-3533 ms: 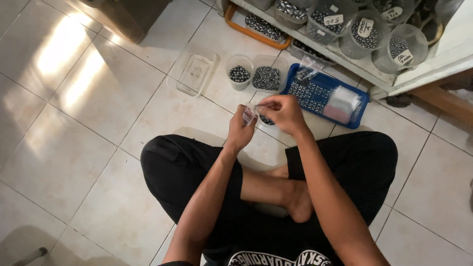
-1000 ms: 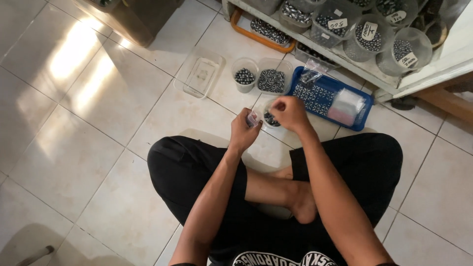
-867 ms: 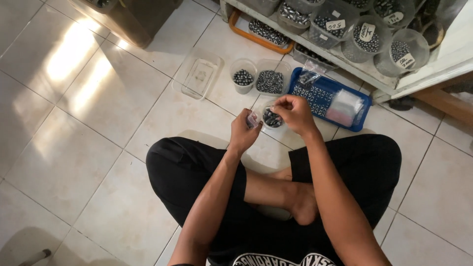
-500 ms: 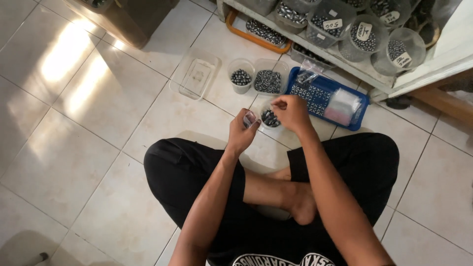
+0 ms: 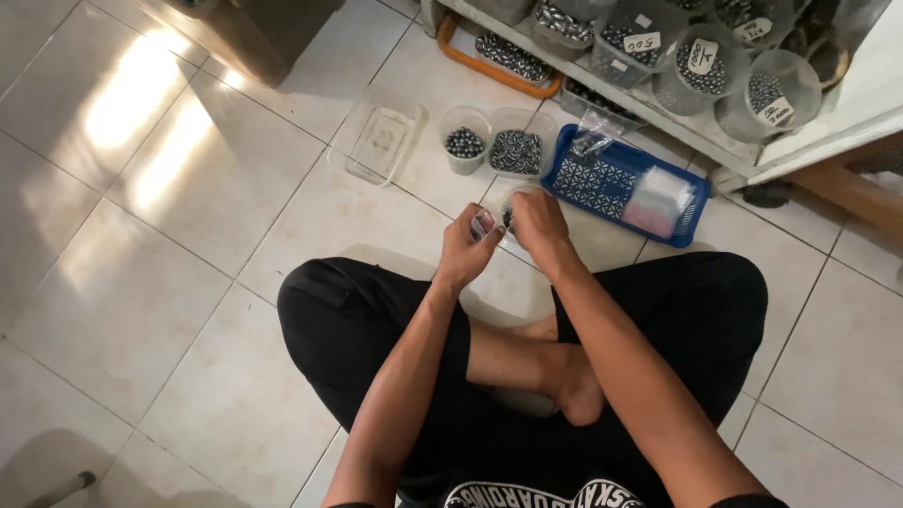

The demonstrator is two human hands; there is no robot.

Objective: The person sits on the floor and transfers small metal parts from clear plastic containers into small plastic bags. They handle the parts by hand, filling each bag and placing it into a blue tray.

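The left hand pinches a small clear bag upright while the right hand, fingers bunched, dips into the round tub on the floor tiles.

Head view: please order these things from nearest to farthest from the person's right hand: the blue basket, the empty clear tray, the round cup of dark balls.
From the right hand:
1. Blue basket, just beyond the hand, to its right.
2. Round cup of dark balls, beyond the hand, slightly left.
3. Empty clear tray, farthest, well to the left.
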